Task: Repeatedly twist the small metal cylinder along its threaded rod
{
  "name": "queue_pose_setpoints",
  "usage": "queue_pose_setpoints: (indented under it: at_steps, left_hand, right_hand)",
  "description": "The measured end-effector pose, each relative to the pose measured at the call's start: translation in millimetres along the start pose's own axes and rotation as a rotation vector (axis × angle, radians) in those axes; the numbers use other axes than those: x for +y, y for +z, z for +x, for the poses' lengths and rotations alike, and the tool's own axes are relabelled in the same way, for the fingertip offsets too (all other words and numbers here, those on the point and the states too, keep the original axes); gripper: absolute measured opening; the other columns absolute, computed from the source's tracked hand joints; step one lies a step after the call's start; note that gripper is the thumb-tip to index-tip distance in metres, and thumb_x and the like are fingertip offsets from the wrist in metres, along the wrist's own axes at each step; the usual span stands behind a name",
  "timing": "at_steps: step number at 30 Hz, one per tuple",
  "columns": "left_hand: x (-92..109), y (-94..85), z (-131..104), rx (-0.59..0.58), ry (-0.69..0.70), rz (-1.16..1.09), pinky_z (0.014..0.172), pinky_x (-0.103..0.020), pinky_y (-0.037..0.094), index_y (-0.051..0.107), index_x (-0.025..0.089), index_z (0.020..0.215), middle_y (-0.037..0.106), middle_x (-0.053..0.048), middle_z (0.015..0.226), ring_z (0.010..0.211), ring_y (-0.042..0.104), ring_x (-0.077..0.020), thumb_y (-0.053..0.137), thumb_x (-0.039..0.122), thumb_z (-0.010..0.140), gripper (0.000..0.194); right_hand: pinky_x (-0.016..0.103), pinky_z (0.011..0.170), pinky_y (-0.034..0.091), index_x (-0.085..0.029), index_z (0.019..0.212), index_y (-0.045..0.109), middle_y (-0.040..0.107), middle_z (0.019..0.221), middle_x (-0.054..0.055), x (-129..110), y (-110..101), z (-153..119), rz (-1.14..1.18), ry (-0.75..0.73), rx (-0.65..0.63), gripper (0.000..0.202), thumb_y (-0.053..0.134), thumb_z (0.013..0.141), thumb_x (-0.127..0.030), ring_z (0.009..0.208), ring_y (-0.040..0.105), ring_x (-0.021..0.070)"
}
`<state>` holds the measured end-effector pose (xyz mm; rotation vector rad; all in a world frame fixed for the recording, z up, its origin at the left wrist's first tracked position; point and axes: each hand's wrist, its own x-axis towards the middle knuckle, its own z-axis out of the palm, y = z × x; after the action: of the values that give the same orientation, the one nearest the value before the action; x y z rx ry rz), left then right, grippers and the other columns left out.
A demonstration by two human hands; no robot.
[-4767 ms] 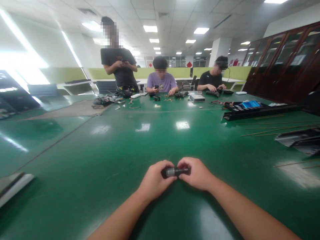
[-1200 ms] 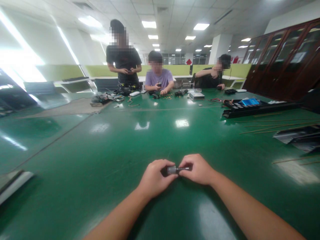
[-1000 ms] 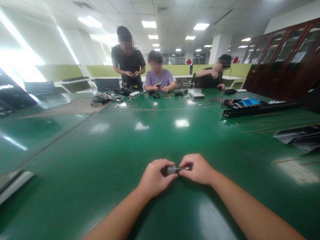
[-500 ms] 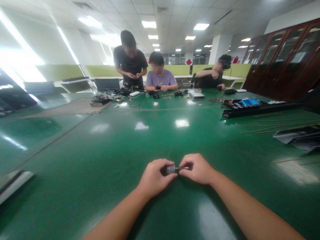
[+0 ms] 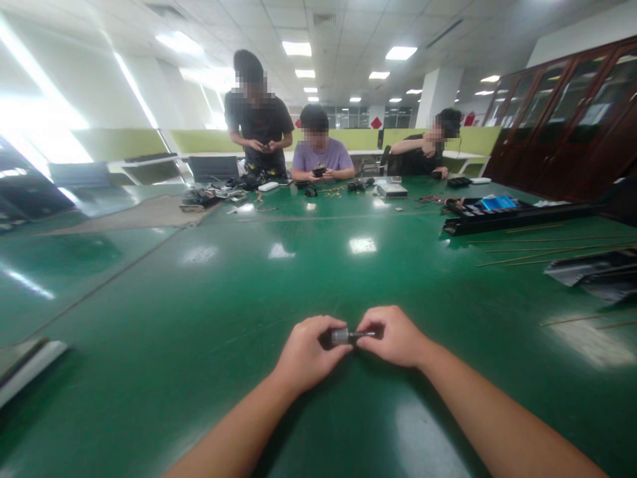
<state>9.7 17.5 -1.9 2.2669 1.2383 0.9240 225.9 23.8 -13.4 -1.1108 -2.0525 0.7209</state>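
**Both my hands close on one small part (image 5: 341, 336), low over the table (image 5: 239, 285)**

My left hand (image 5: 304, 353) has the small part by its thicker end, thumb on the near side and fingers curled round the far side, parted only by its width. A grey, rounded barrel shows between them; the dark end deeper in my palm is mostly hidden.

My right hand (image 5: 395, 338) pinches the thinner end, the fingertips and thumb nearly together on it, and a narrow bright tip shows inside the curl of my fingers. The small part lies sideways between my two hands, in front of me. I cannot tell whether it touches the green tabletop.

Off to my right are a long black channel (image 5: 527, 219) with a blue packet (image 5: 499, 203) at it, several thin rods (image 5: 557, 241) and some dark bent panels (image 5: 604, 272). A pale-edged slab (image 5: 30, 372) sits at the left edge of my view.

Across the table, a standing person (image 5: 261, 123) holds something small in both hands, a person in purple (image 5: 323, 159) holds a dark object, and another seated person (image 5: 421, 153) is farther right. A white box (image 5: 392, 190) and a heap of parts (image 5: 203, 198) lie on that far side.
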Motion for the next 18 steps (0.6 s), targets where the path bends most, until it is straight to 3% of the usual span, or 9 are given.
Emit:
queue_pose_setpoints:
  at_steps: [18]
  left_hand:
    - [-2.1,-0.6,0.9,0.035,0.031,-0.010,0.076,-0.031,0.051,0.071,0.022,0.095,0.073,-0.003,0.090,0.081,0.068,-0.0200,0.075,0.025,0.074,0.021]
  right_hand:
    - [0.023,0.060,0.041,-0.018,0.077,0.071,0.067,0.071,0.000,0.5,-0.4,0.2,-0.020,0.017,0.023,0.005,0.073,0.074,-0.021,0.064,0.058,0.0141]
